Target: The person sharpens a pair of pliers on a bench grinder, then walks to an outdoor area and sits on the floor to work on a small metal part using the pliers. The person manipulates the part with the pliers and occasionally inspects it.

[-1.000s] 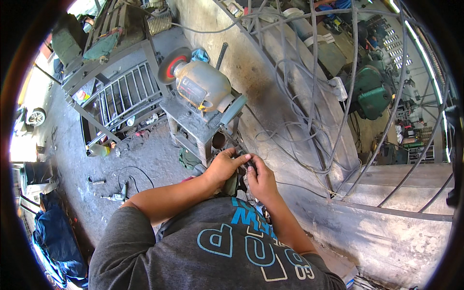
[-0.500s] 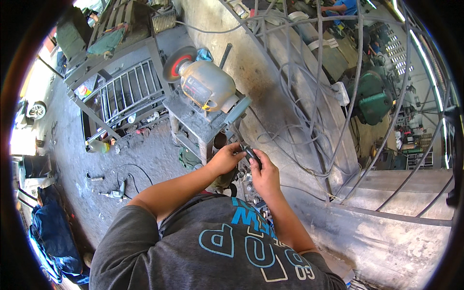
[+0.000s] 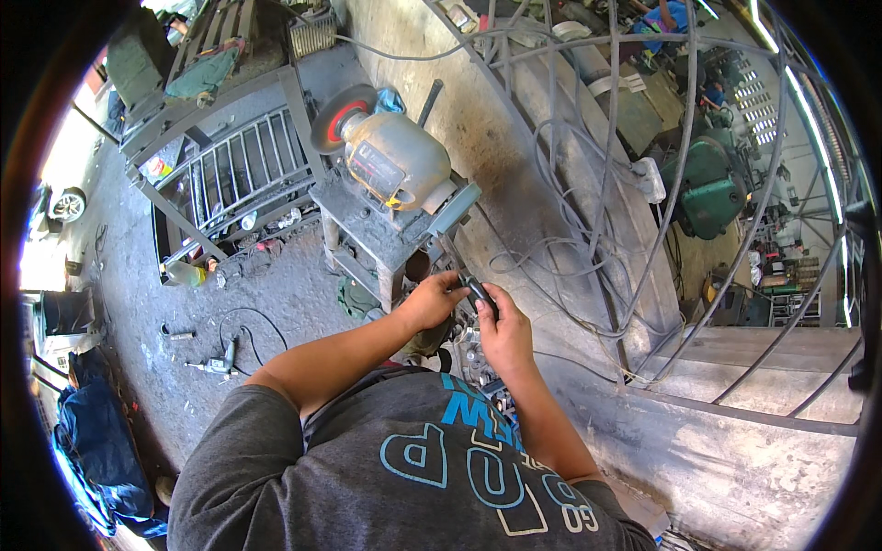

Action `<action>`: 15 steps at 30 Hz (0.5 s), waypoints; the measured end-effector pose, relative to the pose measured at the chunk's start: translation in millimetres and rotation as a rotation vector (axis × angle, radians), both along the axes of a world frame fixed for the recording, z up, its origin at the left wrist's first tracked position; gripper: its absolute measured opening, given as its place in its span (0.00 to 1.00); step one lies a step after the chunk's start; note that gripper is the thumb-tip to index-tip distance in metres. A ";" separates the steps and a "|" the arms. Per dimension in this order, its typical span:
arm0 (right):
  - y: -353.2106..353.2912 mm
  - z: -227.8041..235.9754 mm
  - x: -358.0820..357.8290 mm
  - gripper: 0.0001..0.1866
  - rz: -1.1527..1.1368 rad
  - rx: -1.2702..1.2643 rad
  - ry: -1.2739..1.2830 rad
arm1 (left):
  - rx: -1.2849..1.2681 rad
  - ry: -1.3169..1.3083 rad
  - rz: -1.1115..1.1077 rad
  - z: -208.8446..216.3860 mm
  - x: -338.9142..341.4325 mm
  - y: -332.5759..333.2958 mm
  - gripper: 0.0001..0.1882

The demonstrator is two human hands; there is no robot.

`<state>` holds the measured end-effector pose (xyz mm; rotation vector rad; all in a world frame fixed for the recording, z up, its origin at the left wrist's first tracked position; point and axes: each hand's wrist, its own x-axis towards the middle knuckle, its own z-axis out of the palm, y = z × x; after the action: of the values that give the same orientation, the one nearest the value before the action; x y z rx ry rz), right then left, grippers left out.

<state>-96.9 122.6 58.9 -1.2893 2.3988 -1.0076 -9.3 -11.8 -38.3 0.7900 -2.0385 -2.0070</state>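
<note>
Both my hands are closed on a black-handled tool (image 3: 477, 293) in front of my chest. From its far end, a narrow grey shaft (image 3: 448, 246) points up toward the bench grinder; I cannot tell whether it touches the wheel. My left hand (image 3: 435, 300) pinches the tool near the front of the handle, and my right hand (image 3: 504, 323) wraps the handle's right side. Just beyond them stands a bench grinder (image 3: 404, 158) with a grey grinding wheel (image 3: 456, 209) at its near right end. At the other end is a wide dark disc (image 3: 340, 119) with a red centre.
The grinder sits on a metal stand (image 3: 354, 225) beside a concrete wall (image 3: 496, 151). A slatted metal frame (image 3: 243, 165) is at the left. On the floor lies a power drill (image 3: 220, 363) with its cord. Bent metal bars and cables (image 3: 602, 184) run along the right, with green machinery (image 3: 707, 188) behind.
The view has shifted very slightly. Both hands keep their hold on the black-handled tool in nearly the same place.
</note>
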 end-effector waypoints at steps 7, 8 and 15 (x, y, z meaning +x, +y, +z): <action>0.2 -1.7 -1.2 0.15 -0.037 0.039 -0.064 | -0.014 -0.022 -0.006 -1.6 3.4 -1.7 0.18; 0.1 -1.2 -1.2 0.15 -0.046 0.049 -0.080 | -0.017 -0.026 -0.001 -2.4 3.5 -2.0 0.19; -2.7 -0.5 -1.2 0.14 -0.070 0.013 -0.118 | -0.055 0.008 -0.020 -13.2 4.3 -2.9 0.21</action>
<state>-98.1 119.9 58.4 -1.1157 2.3713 -1.0541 -5.0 -14.6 -51.4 0.7518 -2.0957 -1.9524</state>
